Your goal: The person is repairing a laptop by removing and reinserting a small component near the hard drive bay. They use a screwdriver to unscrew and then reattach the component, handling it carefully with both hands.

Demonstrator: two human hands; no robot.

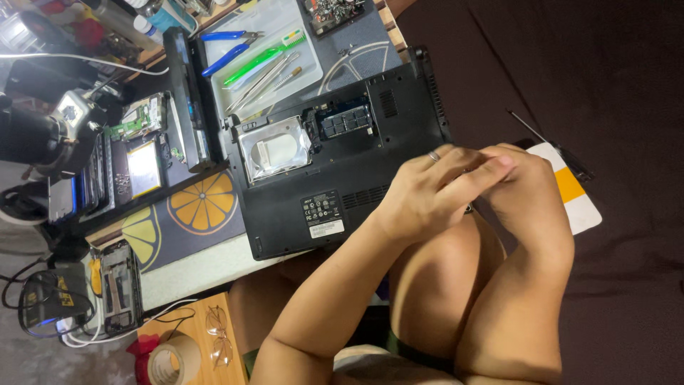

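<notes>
A black laptop [342,150] lies bottom-up with its covers off, showing a silver hard drive [274,148] and a memory bay [347,119]. My left hand [427,192], with a ring on one finger, and my right hand [531,189] meet at the laptop's near right corner. The left fingers lie over the right hand's knuckles. Whatever sits between the fingers is hidden. A thin black screwdriver [552,146] rests on the dark cloth just beyond my right hand, next to a white and orange card [573,192].
A white tray [267,53] holds blue-handled pliers, a green toothbrush and tweezers. A long black battery [187,100] lies beside the laptop. Circuit boards and phone parts [135,153] crowd the left. Tape roll [167,360] and glasses [217,335] sit on a wooden stool. My knees are below.
</notes>
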